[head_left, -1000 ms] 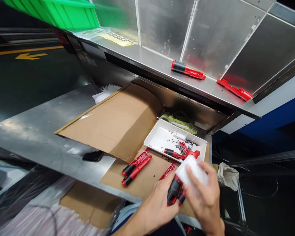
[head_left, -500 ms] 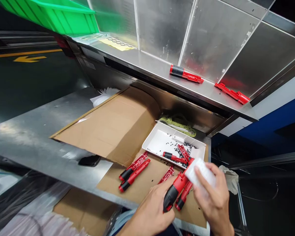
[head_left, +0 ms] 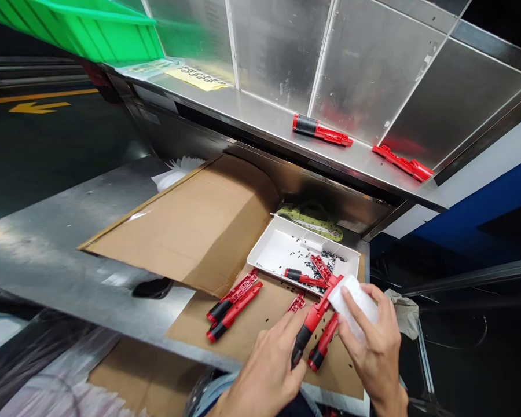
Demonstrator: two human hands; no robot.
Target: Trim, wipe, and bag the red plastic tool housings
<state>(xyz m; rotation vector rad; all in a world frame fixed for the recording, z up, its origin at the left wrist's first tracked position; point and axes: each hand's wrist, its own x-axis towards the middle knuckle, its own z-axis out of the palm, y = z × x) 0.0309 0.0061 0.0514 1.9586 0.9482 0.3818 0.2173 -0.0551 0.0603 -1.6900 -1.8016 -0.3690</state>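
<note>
My left hand (head_left: 269,365) grips a red and black tool half-shell (head_left: 309,328) by its black end, tilted up to the right. A second red and black piece (head_left: 323,346) lies just beside it, between my hands. My right hand (head_left: 371,341) is closed around a small white plastic container (head_left: 351,299), held at the red tip of the shell. Both hands hover over a flat cardboard sheet (head_left: 260,318). A white tray (head_left: 282,249) just beyond holds small black screws and more red parts (head_left: 306,277).
Two red and black shells (head_left: 232,304) lie on the cardboard at left. A steel shelf (head_left: 260,124) above carries two red parts (head_left: 319,130) and papers; a green bin (head_left: 82,26) sits top left. A large cardboard flap (head_left: 191,220) covers the bench; the bench edge drops off at right.
The red shell in my left hand has tilted from steep to flatter and moved slightly up-right. My right hand with the white container shifted a little right. The view drifted left.
</note>
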